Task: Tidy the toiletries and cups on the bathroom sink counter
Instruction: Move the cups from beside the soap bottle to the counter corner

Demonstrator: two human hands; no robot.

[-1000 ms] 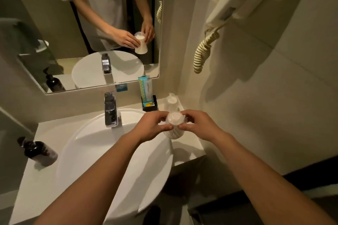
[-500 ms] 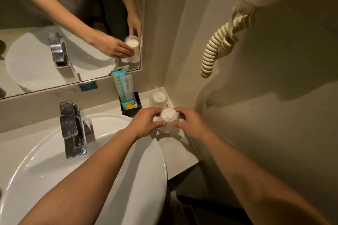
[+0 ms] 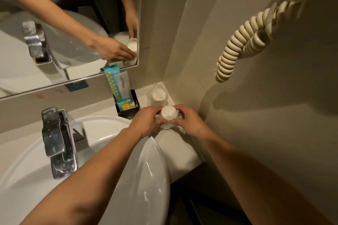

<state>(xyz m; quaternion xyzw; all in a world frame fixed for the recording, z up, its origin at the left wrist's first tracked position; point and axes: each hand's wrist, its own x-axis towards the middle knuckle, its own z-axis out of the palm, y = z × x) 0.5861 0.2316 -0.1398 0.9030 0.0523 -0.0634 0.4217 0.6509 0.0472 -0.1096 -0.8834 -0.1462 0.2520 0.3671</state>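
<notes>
A white cup wrapped in clear plastic point(image 3: 168, 112) stands upside down at the counter's right side, its base touching the counter point(image 3: 176, 144). My left hand point(image 3: 146, 122) grips its left side and my right hand point(image 3: 189, 121) grips its right side. A second wrapped white cup point(image 3: 158, 95) stands just behind it in the corner. Left of the cups, a black holder point(image 3: 134, 97) carries toiletry sachets point(image 3: 118, 83) in blue and white and a yellow packet.
A white basin point(image 3: 148, 173) fills the lower left, with a chrome tap point(image 3: 54, 140) at its back. A mirror point(image 3: 64, 23) hangs above. On the right wall hangs a coiled cream cord point(image 3: 239, 45) of a hairdryer. The counter ends just right of the cups.
Both hands have lowered the wrapped cup from the air down onto the counter in front of the second cup. The view has come closer and tilted down.
</notes>
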